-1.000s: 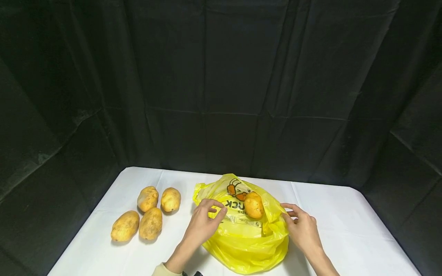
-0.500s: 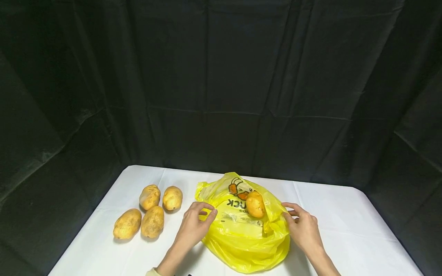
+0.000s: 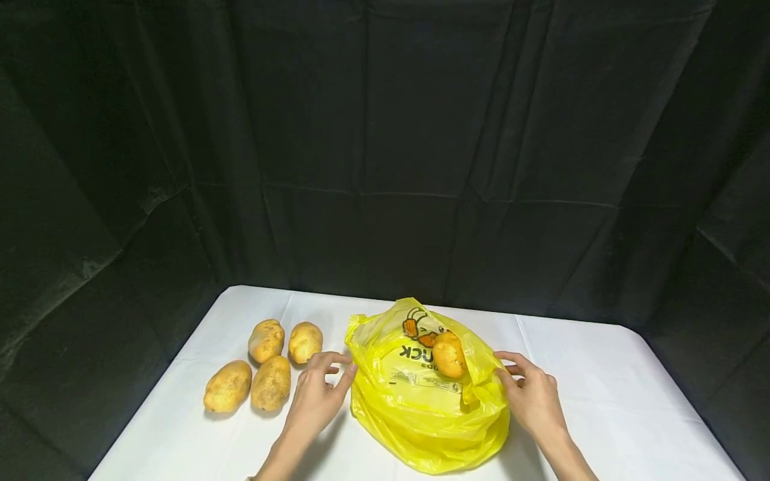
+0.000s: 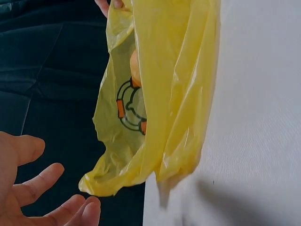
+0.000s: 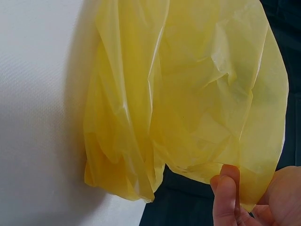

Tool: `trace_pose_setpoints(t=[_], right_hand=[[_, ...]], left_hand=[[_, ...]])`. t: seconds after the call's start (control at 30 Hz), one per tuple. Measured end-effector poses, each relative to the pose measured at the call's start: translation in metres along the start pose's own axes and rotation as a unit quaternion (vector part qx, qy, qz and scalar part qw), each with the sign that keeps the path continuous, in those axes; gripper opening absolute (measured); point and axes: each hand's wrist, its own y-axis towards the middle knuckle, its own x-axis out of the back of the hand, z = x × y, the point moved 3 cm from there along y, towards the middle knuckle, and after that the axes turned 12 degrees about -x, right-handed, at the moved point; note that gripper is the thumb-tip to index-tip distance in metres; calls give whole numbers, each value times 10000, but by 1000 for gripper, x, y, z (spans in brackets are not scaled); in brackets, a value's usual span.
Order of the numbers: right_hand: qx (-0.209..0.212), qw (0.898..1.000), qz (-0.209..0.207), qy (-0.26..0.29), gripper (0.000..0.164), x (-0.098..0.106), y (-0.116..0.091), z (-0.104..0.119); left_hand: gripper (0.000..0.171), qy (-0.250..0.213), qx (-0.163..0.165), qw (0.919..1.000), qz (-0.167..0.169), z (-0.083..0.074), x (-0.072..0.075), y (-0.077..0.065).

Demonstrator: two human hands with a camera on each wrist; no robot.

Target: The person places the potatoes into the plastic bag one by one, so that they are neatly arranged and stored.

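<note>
A yellow plastic bag [image 3: 421, 427] with a printed duck lies on the table, its mouth spread wide. Inside it rests one potato [image 3: 449, 355], partly seen as well in the left wrist view. My right hand [image 3: 532, 397] pinches the bag's right edge; in the right wrist view the thumb and fingers [image 5: 225, 200] grip the thin plastic. At the bag's left side is my left hand [image 3: 319, 394], its fingers spread and slightly bent. The left wrist view shows those fingers [image 4: 44, 186] apart from the bag, with nothing between them.
Several potatoes sit in a cluster left of the left hand, among them a front-left potato [image 3: 228, 386] and a back-right potato [image 3: 305, 343]. The white table [image 3: 619, 407] ends at a black curtain [image 3: 415, 147] on the back and sides.
My left hand has moved left, from over the bag's opening to beside its left edge. The right hand keeps its pinch on the bag. The whole scene shifts slightly rightward in view.
</note>
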Motion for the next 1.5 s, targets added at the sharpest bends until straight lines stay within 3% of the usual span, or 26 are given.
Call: trace_pose_setpoints(t=[0.47, 0.8, 1.1, 1.5], right_hand=[[-34, 10000, 15, -91, 28, -1, 1, -3], [-25, 9999, -30, -100, 28, 0, 0, -1], [35, 10000, -51, -68, 28, -1, 0, -1], [107, 9999, -85, -45, 27, 0, 1, -1]], left_hand=[[20, 11, 513, 9983, -268, 11, 19, -12], [20, 163, 684, 9964, -470, 23, 31, -22], [18, 754, 514, 9918, -899, 27, 44, -27], [24, 1758, 269, 9726, -1498, 38, 56, -35]])
